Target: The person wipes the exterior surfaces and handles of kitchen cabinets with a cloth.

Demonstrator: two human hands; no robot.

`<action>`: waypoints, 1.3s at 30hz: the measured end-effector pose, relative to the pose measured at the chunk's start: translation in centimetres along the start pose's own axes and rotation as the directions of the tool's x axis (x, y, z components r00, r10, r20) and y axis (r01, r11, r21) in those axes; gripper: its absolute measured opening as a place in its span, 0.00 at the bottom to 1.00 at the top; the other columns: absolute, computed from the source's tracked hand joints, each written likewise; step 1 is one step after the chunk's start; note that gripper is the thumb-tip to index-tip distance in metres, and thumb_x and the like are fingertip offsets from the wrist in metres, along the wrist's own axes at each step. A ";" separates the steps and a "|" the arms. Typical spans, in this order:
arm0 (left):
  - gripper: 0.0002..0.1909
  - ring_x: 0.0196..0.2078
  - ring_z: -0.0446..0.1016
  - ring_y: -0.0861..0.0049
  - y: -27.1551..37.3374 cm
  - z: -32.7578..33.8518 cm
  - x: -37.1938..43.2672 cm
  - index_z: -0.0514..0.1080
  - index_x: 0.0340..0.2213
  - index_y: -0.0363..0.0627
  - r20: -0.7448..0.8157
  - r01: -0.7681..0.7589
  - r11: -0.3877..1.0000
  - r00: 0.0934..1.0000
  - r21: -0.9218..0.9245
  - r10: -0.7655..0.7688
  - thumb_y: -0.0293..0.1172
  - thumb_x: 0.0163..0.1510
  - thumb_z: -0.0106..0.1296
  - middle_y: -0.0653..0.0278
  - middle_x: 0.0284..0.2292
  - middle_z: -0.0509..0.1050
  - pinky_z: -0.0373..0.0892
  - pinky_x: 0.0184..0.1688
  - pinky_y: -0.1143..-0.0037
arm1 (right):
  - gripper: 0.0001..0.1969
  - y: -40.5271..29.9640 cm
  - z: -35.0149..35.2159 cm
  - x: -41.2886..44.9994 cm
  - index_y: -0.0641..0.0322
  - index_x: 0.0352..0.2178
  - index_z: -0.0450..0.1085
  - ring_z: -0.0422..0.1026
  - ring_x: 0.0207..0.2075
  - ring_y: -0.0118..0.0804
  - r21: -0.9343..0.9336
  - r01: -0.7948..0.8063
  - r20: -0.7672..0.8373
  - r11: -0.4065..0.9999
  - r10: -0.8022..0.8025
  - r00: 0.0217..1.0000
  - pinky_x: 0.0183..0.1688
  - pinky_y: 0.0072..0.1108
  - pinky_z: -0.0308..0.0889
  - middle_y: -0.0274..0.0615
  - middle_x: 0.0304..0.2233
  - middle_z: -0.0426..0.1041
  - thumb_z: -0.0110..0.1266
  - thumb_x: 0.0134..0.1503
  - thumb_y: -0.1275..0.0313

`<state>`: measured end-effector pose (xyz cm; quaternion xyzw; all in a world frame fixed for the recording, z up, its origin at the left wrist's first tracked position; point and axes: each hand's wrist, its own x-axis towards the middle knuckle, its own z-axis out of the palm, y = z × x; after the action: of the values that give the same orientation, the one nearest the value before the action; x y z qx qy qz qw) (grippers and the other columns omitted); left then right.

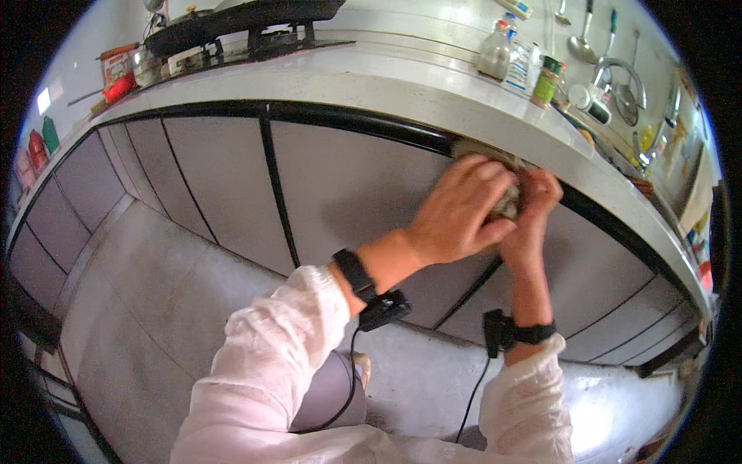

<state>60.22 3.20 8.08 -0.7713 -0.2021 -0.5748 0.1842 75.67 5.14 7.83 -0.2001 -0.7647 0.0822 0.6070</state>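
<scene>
My left hand (464,211) and my right hand (533,203) are close together just below the front edge of the white countertop (371,84). Between them is a crumpled greyish-brown cloth (505,203), partly covered by the fingers. The left fingers curl over it, and the right hand grips its right side. Some of the cloth lies against the black trim (371,124) under the counter edge. Behind the hands are the pinkish-grey cabinet doors (348,185). Each wrist wears a black strap with a small device and a cable.
A black gas stove (249,29) stands on the counter at the upper left. Glass bottles (495,52) and a green-labelled spice jar (546,81) stand at the back. Ladles (584,46) hang on the wall near a faucet (666,127). Pale floor tiles (156,278) lie below.
</scene>
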 end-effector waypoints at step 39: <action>0.26 0.44 0.62 0.55 -6.8 -7.2 -4.1 0.67 0.40 0.47 -0.033 -0.001 0.911 0.999 0.413 0.016 0.40 0.38 0.61 0.57 0.40 0.64 0.61 0.49 0.58 | 0.07 -7.9 -6.0 -3.9 0.68 0.33 0.71 0.72 0.40 0.40 -0.436 0.014 0.100 0.900 0.034 0.994 0.45 0.25 0.66 0.46 0.35 0.73 0.48 0.54 0.84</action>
<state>49.77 4.81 6.45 -0.7055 -0.3124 -0.5319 0.3489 80.54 -4.29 8.72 -0.3302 -0.7936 -0.0775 0.5052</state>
